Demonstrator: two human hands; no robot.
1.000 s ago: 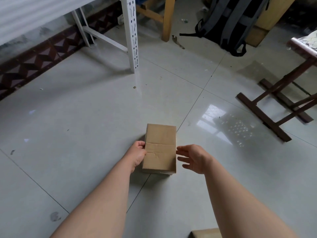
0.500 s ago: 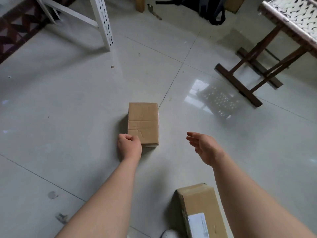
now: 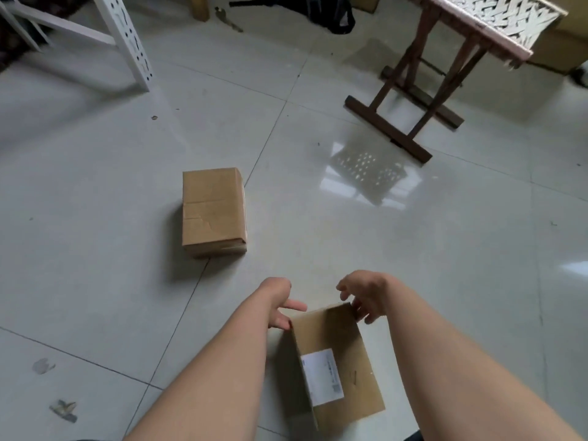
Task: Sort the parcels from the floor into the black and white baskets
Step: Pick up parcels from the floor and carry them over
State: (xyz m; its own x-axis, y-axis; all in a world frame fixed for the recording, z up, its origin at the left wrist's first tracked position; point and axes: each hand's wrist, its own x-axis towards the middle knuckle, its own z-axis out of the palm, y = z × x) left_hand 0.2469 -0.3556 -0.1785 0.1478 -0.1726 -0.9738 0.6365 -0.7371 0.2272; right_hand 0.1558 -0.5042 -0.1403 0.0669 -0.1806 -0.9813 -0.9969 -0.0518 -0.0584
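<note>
Two brown cardboard parcels lie on the grey tiled floor. A plain parcel (image 3: pixel 213 211) sits left of centre, with nothing touching it. Closer to me lies a parcel with a white label (image 3: pixel 337 358). My left hand (image 3: pixel 280 300) is at its far left corner, fingers spread and touching the edge. My right hand (image 3: pixel 362 294) is at its far right corner, fingertips curled over the edge. Neither hand has lifted it. A white woven basket (image 3: pixel 496 17) rests on the wooden stand at the upper right. No black basket is in view.
The folding wooden stand (image 3: pixel 404 122) stands on the floor at the upper right. A white perforated metal rack leg (image 3: pixel 130 46) is at the upper left. A dark backpack (image 3: pixel 321 11) and cardboard boxes (image 3: pixel 560 49) lie along the far side.
Both hands left the plain parcel and pulled back to the labelled parcel near me. The view tilted down and back, bringing the labelled parcel fully into sight.
</note>
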